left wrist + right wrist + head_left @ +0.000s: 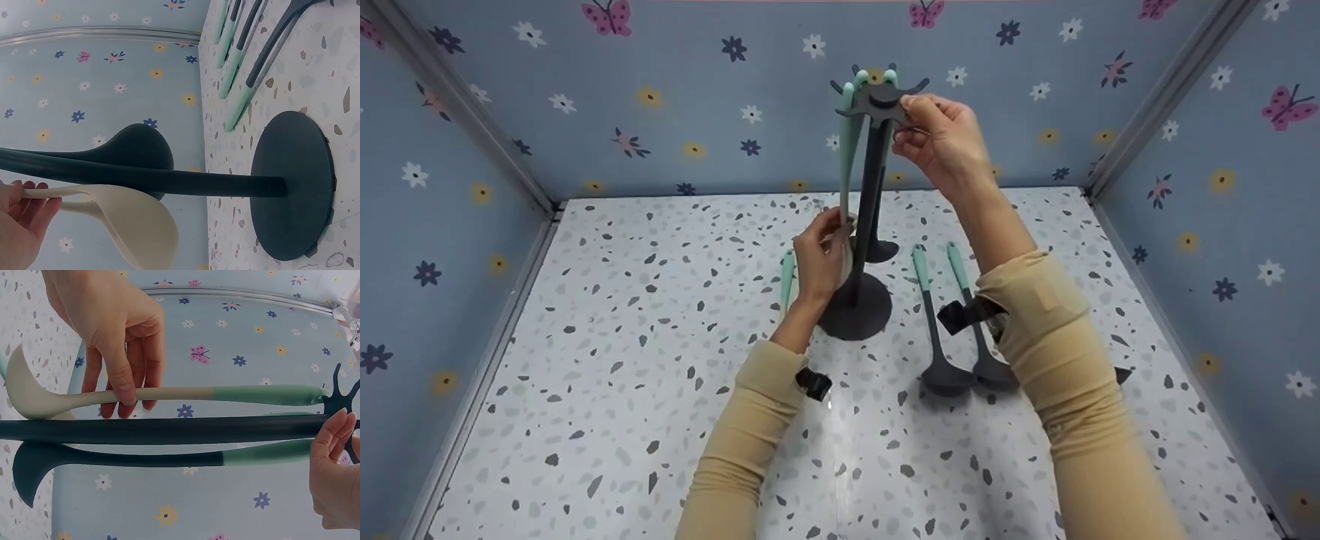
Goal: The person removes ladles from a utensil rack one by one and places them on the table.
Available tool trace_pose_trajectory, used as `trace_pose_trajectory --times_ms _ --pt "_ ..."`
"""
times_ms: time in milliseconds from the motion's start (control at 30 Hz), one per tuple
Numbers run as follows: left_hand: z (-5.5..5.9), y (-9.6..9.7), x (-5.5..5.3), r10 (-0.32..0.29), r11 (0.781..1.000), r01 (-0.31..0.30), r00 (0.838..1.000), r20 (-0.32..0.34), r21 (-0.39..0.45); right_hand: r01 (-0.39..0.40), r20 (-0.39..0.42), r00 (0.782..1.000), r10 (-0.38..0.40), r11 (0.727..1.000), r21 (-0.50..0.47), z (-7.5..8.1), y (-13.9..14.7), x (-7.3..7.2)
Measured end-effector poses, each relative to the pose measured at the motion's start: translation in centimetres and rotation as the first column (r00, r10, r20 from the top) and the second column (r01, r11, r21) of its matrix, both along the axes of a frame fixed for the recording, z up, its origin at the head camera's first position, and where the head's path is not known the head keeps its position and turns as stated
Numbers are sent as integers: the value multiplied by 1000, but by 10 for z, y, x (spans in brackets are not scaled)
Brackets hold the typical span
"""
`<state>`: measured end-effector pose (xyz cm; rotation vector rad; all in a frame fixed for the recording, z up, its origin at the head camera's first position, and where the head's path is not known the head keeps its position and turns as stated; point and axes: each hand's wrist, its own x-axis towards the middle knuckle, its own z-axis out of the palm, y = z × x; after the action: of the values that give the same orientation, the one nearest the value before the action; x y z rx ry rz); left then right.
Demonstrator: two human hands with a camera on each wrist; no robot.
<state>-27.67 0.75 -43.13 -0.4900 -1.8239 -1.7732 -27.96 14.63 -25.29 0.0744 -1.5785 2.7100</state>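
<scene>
A dark utensil stand with a round base rises from the table, its hooked top at the upper end. My right hand pinches that hooked top between thumb and fingers. A cream ladle with a green handle hangs from a hook. My left hand pinches its cream shaft, as the right wrist view also shows. Another cream utensil hangs close behind it, partly hidden. On the stand's other side hangs a dark ladle, also green-handled.
Two dark ladles with green handles lie right of the base; a dark tip shows past my right sleeve. Left of the stand, a green handle lies partly behind my left hand. Patterned panels enclose the speckled table.
</scene>
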Motion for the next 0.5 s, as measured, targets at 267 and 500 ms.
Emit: trace_pose_trajectory --times_ms 267,500 --pt "5 -2 1 5 1000 -5 1000 30 12 -2 19 1000 2 1000 -22 2 -1 0" --pt "11 -8 3 5 1000 -4 1000 -5 19 0 23 1000 0 1000 -15 2 -1 1"
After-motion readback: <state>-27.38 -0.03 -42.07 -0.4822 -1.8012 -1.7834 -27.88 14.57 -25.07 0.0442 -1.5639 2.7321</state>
